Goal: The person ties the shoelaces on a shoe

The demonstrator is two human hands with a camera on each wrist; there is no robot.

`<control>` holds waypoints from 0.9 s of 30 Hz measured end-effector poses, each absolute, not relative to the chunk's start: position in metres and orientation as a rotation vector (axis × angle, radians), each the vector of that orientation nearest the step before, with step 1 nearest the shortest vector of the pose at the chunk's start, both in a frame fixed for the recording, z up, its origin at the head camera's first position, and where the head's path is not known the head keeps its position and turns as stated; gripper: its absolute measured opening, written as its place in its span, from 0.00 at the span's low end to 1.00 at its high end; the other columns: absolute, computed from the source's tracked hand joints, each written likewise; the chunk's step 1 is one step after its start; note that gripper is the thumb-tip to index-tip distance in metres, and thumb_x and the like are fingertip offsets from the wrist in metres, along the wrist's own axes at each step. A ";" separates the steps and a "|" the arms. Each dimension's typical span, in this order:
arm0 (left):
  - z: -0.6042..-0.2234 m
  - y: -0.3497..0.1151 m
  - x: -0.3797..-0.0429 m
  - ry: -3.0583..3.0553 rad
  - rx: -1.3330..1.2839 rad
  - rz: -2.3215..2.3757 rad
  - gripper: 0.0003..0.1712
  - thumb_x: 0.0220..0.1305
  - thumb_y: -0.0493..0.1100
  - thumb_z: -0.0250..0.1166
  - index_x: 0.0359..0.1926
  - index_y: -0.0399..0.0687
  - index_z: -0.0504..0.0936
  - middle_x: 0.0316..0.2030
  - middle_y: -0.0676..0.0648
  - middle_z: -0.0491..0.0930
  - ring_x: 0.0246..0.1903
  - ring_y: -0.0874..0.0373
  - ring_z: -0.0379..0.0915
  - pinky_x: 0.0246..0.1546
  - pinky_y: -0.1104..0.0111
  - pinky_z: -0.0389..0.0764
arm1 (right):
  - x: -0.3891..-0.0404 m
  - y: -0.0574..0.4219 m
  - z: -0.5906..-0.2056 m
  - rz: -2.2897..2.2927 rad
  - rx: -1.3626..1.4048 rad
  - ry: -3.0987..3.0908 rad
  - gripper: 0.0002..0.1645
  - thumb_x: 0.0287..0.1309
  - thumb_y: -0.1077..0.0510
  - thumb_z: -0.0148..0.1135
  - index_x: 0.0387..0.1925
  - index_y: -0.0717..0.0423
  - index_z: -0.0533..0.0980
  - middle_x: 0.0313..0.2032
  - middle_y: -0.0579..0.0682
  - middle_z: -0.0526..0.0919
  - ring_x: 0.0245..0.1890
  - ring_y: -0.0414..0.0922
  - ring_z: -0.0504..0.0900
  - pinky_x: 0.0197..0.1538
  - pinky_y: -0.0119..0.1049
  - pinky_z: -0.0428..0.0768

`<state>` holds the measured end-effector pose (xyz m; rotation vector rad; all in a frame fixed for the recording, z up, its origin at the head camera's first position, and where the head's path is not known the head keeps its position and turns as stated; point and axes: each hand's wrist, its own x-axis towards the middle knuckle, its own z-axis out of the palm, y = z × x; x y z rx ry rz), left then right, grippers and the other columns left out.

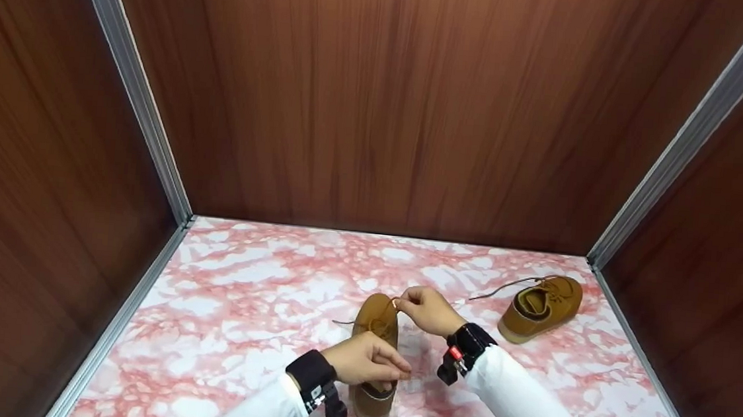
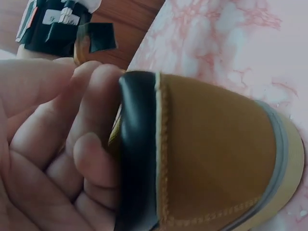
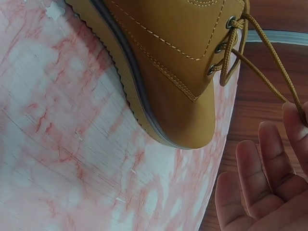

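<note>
A tan lace-up shoe [image 1: 376, 312] stands with its toe pointing away from the person. Beside its toe, my right hand [image 1: 433, 311] pinches the brown shoelace between thumb and index finger. In the right wrist view two taut strands of the shoelace [image 3: 232, 45] run from the eyelets to the fingertips, while the other fingers are spread. My left hand [image 1: 363, 360] hovers over the shoe's opening, its fingers loosely bent, with nothing seen in its grasp. Close up, its fingers [image 2: 96, 115] lie by the dark padded collar [image 2: 139, 149]; their tips are partly hidden.
A second tan shoe [image 1: 546, 308] stands at the back right, its loose lace [image 1: 504, 286] trailing left onto the red-and-white marbled surface [image 1: 237, 317]. Wood-grain panels [image 1: 380, 103] with metal corner strips enclose the back and sides.
</note>
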<state>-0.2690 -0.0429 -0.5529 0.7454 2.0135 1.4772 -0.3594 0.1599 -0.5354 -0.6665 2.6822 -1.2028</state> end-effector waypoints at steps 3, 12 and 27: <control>-0.553 -0.047 -0.270 1.975 0.770 1.482 0.15 0.72 0.35 0.65 0.57 0.37 0.86 0.52 0.36 0.88 0.29 0.67 0.83 0.38 0.74 0.88 | -0.359 0.161 -0.535 -1.207 -0.658 2.684 0.17 0.70 0.55 0.63 0.24 0.58 0.79 0.22 0.38 0.69 0.25 0.36 0.66 0.31 0.28 0.65; -0.552 -0.065 -0.280 2.095 0.687 1.585 0.10 0.71 0.37 0.67 0.49 0.38 0.90 0.45 0.37 0.91 0.27 0.65 0.83 0.33 0.75 0.85 | -0.358 0.161 -0.533 -1.209 -0.651 2.689 0.15 0.70 0.55 0.63 0.25 0.54 0.82 0.22 0.38 0.70 0.26 0.37 0.67 0.32 0.29 0.66; -0.573 -0.088 -0.313 2.519 0.336 1.705 0.11 0.66 0.39 0.71 0.46 0.36 0.88 0.36 0.40 0.90 0.28 0.58 0.80 0.26 0.74 0.78 | -0.358 0.161 -0.532 -1.216 -0.696 2.693 0.15 0.70 0.56 0.63 0.26 0.55 0.84 0.21 0.38 0.70 0.26 0.36 0.66 0.32 0.29 0.66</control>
